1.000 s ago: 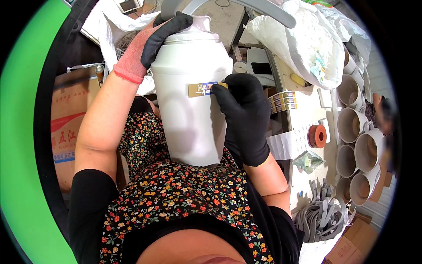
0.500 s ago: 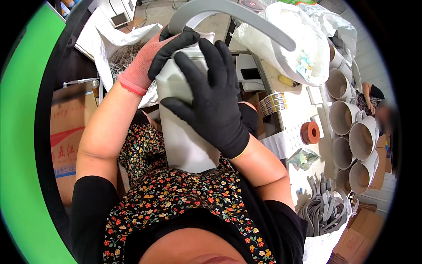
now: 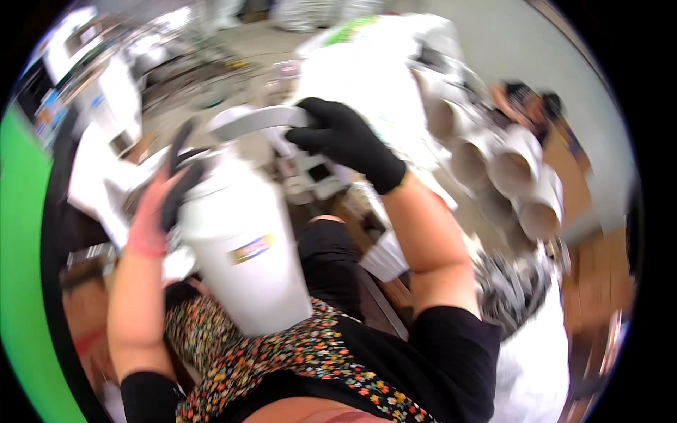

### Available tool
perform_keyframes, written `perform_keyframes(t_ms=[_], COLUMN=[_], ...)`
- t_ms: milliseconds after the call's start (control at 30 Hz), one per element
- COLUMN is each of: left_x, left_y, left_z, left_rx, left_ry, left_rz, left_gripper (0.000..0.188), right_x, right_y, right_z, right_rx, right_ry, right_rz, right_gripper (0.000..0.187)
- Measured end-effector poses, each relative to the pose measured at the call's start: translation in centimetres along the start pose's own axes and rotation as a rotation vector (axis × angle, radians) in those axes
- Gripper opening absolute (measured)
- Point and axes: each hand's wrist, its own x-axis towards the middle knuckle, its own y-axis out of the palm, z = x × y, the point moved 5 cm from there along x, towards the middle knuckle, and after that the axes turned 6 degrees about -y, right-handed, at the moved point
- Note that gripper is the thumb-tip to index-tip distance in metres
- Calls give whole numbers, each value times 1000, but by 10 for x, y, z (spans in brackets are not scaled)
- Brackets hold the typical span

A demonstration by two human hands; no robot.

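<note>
A pale, tall plastic can [image 3: 240, 261] leans over my lap, its angled side toward me with a small yellow and dark label [image 3: 252, 249]. At its top is a curved grey handle [image 3: 264, 120]. My right hand [image 3: 345, 141], in a black glove, has its fingers closed around the right end of this handle. Along the upper left side of the can, my left hand [image 3: 173, 187] in a red and black glove holds the body, blurred by motion. A black floral apron [image 3: 282, 359] lies under the can's base.
Several pale plastic can bodies [image 3: 515, 169] are stacked on their sides at the right, open ends toward me. Below them a white bag holds loose grey curved handles [image 3: 511, 285]. A large white bag [image 3: 367, 70] lies ahead. Another person [image 3: 522, 106] is at the far right.
My right hand has gone from the can's side to the handle's end. The can has turned, showing its label, and sits further left in view. The view has swung up.
</note>
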Motion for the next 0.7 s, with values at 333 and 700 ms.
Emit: perform_keyframes(t_ms=[333,700], left_x=[-58,-51], left_y=[-28,109], left_z=[-29,-45], left_rx=[320,912], left_ry=[379,194], left_rz=[37,1026], left_gripper=[57,78], right_x=[-120,-98], right_y=[82,181], right_z=[-88,-89], right_rx=[306,550], right_ry=[287,-138], right_rz=[-428,10], right_gripper=[28,33])
